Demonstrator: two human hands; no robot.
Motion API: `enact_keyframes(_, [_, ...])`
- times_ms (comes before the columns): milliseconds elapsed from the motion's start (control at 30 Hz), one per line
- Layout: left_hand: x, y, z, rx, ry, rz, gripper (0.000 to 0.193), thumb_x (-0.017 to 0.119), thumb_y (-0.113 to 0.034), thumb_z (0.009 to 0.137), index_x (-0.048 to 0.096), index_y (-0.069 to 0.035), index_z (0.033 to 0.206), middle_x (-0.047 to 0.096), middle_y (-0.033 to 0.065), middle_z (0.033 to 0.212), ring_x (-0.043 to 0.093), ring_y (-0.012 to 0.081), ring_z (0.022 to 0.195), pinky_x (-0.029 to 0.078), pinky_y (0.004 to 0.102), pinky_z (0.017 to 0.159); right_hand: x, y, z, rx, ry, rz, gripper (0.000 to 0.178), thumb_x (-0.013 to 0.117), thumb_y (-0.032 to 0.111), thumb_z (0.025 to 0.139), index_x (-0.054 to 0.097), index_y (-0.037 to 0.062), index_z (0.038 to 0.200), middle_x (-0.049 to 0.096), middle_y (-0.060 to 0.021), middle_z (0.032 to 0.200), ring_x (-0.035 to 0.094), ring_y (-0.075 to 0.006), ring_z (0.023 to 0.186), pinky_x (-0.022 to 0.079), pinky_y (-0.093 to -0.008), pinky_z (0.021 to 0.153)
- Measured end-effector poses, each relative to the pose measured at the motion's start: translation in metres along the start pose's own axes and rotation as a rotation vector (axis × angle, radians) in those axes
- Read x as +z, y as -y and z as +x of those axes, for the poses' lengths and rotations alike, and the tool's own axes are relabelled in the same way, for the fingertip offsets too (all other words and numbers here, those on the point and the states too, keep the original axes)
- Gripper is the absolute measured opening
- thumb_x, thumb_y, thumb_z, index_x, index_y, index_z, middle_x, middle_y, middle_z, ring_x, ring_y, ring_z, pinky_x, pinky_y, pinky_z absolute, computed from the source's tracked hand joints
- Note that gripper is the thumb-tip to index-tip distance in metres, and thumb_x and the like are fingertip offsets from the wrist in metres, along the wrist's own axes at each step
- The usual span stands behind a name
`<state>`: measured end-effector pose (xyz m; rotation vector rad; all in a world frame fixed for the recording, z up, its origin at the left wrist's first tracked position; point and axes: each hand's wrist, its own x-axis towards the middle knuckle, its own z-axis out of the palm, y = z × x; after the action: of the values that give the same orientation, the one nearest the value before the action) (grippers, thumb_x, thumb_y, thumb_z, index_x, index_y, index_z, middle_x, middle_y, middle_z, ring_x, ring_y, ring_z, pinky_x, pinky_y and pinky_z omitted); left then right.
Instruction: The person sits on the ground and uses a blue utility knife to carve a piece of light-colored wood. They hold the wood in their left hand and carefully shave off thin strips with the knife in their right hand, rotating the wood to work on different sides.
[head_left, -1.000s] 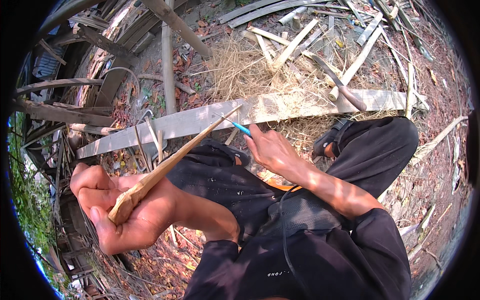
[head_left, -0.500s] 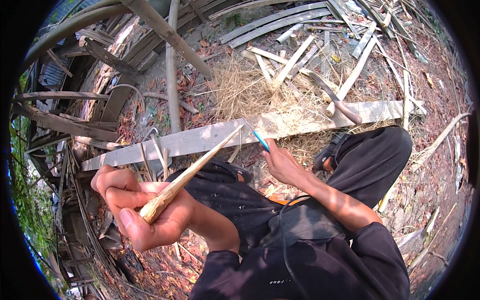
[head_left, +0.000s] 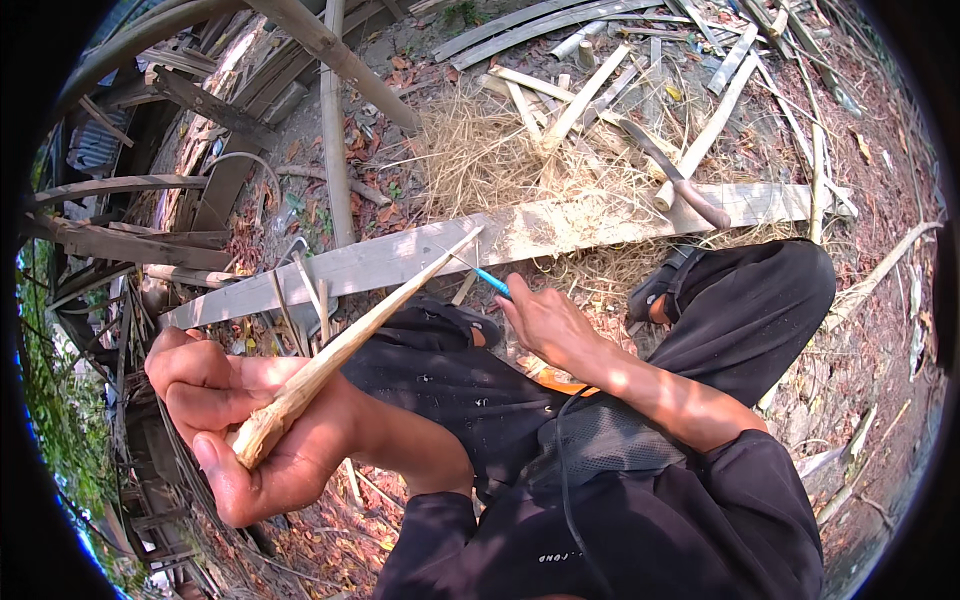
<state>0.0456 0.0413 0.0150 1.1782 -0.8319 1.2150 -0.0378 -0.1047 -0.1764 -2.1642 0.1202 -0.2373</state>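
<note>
My left hand [head_left: 270,420] is closed around the thick end of a pale whittled wooden stick [head_left: 350,340], which tapers to a point up and to the right. My right hand [head_left: 550,320] grips a thin tool with a blue handle [head_left: 492,281]. Its slim metal end meets or crosses the stick just below the pointed tip; whether it touches, I cannot tell. Beyond both hands, a long grey plank [head_left: 370,268] lies across the ground. A curved blade with a wooden handle [head_left: 702,206] rests at the plank's right part.
Dry straw-like shavings [head_left: 480,160] are heaped past the plank, with split wooden pieces [head_left: 590,95] on them. Upright and slanting poles [head_left: 338,150] stand at the left. My bent leg [head_left: 750,300] is at the right, and a dark cord [head_left: 565,480] hangs down my front.
My left hand has moved left and down with the stick. My right hand has shifted slightly left, bringing the tool's metal end from beyond the tip to across the stick.
</note>
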Motion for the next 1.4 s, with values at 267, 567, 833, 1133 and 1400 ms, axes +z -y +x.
enact_keyframes(267, [-0.006,-0.004,0.004,0.002,0.016,-0.01,0.031,0.036,-0.03,0.077,0.033,-0.005,0.059,0.038,0.0126,0.06,0.043,0.0272,0.076,0.031,0.0431,0.087,0.009,0.012,0.002,0.009,0.034,-0.03,0.024,0.047,0.022,0.095,0.04,-0.0005,0.093,0.051,-0.0237,0.052,0.053,-0.0454,0.052,0.041,-0.0505,0.046])
enact_keyframes(567, [0.012,-0.009,0.009,0.076,0.117,0.104,0.016,0.034,-0.023,0.082,0.036,-0.012,0.069,0.022,0.0026,0.054,0.032,0.0207,0.06,0.027,0.0383,0.063,0.049,-0.103,0.002,0.222,0.202,-0.404,0.03,0.039,0.02,0.096,0.055,-0.0053,0.093,0.064,-0.0199,0.079,0.066,-0.0342,0.075,0.054,-0.041,0.063])
enact_keyframes(833, [0.01,0.0,0.004,-0.102,-0.112,0.087,0.032,0.039,-0.031,0.077,0.026,-0.011,0.057,0.025,0.0052,0.061,0.029,0.0169,0.065,0.028,0.0332,0.07,-0.017,-0.059,0.039,0.33,-0.013,-0.094,0.026,0.043,0.021,0.093,0.05,-0.0042,0.088,0.058,-0.0258,0.067,0.06,-0.0413,0.07,0.048,-0.0465,0.066])
enact_keyframes(1133, [0.01,-0.002,0.006,-0.065,-0.163,0.149,0.032,0.039,-0.033,0.077,0.026,-0.012,0.055,0.024,0.0039,0.055,0.038,0.0192,0.067,0.034,0.0373,0.078,0.006,0.012,0.018,0.04,-0.098,0.209,0.031,0.045,0.028,0.096,0.042,-0.0019,0.09,0.05,-0.0218,0.053,0.052,-0.0408,0.049,0.037,-0.0474,0.047])
enact_keyframes(1400, [-0.014,0.008,0.009,-0.04,-0.14,0.15,0.034,0.036,-0.036,0.075,0.032,-0.009,0.056,0.033,0.0087,0.058,0.041,0.0245,0.072,0.037,0.0383,0.072,0.029,-0.025,0.032,0.102,-0.112,0.102,0.031,0.044,0.026,0.097,0.044,-0.0046,0.091,0.051,-0.0226,0.05,0.055,-0.0424,0.048,0.042,-0.0492,0.045])
